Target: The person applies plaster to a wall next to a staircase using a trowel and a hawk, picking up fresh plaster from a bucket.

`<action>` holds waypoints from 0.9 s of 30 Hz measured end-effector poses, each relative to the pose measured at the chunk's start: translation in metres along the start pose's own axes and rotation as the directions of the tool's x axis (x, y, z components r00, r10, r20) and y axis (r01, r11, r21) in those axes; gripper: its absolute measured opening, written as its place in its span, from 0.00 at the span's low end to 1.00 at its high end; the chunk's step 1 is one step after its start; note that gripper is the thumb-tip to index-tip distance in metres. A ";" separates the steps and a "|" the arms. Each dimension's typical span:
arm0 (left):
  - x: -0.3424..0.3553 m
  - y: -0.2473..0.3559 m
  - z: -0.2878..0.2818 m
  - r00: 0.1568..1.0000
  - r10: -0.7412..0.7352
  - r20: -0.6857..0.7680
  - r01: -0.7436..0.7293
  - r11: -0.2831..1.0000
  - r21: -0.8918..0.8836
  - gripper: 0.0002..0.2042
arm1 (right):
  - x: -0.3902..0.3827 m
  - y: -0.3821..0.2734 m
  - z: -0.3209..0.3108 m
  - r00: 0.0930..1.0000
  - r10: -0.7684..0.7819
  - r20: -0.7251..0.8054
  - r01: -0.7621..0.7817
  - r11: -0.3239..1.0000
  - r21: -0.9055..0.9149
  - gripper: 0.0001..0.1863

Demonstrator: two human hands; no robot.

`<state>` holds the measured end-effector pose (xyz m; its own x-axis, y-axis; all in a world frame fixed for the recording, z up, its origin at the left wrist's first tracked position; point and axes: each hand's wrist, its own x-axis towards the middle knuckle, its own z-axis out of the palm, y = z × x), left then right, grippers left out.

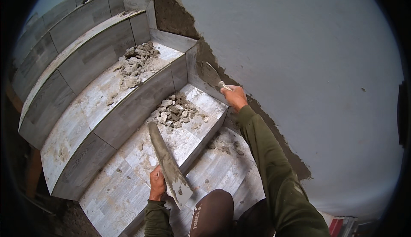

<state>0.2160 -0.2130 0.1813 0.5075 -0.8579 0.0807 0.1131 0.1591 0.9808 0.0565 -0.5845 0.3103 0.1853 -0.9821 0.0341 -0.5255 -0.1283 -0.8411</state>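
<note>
My right hand (pixel 234 97) is closed on the pale handle of a trowel (pixel 209 74), its blade against the rough grey mortar strip (pixel 218 76) along the wall beside the tiled skirting. Lower and to the left, my left hand (pixel 157 181) grips a long flat float (pixel 169 164) that has wet grey mortar on it and lies diagonally over the tiled step (pixel 124 172). Just beyond the float's tip, a heap of broken mortar chunks (pixel 173 112) sits on that step, near the riser.
Curved tiled steps (pixel 81 35) rise to the upper left, one bearing more rubble (pixel 137 59). The grey wall (pixel 317 65) fills the right side. My knee (pixel 214 211) is at the bottom, above a lower step with mortar crumbs (pixel 227 147). A red and silver object (pixel 340 226) shows at lower right.
</note>
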 end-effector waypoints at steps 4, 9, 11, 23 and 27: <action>0.001 -0.007 -0.004 0.999 0.032 0.019 -0.033 0.999 0.024 0.23 | -0.044 0.022 -0.043 0.994 -0.099 -0.050 0.087 0.975 -0.205 0.19; -0.001 0.003 0.003 1.000 -0.021 0.002 0.021 1.000 -0.014 0.25 | -0.131 0.083 -0.085 0.983 -0.165 -0.076 0.151 0.973 -0.172 0.20; -0.004 0.003 -0.002 0.999 -0.047 -0.010 0.046 0.997 -0.056 0.25 | -0.141 0.090 -0.086 0.993 -0.107 -0.045 0.101 0.989 -0.110 0.20; -0.002 0.002 0.009 1.000 -0.004 0.011 0.004 1.000 -0.012 0.26 | -0.035 0.058 -0.023 0.949 -0.299 -0.097 0.300 0.954 -0.005 0.20; -0.004 0.001 -0.006 0.999 0.034 0.000 -0.034 0.998 0.056 0.26 | -0.054 0.060 -0.029 0.968 -0.171 -0.181 0.144 0.978 -0.154 0.20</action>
<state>0.2190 -0.2065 0.1809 0.5111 -0.8519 0.1138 0.0478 0.1604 0.9859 -0.0092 -0.5428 0.2736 0.1187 -0.9541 0.2749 -0.6150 -0.2880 -0.7341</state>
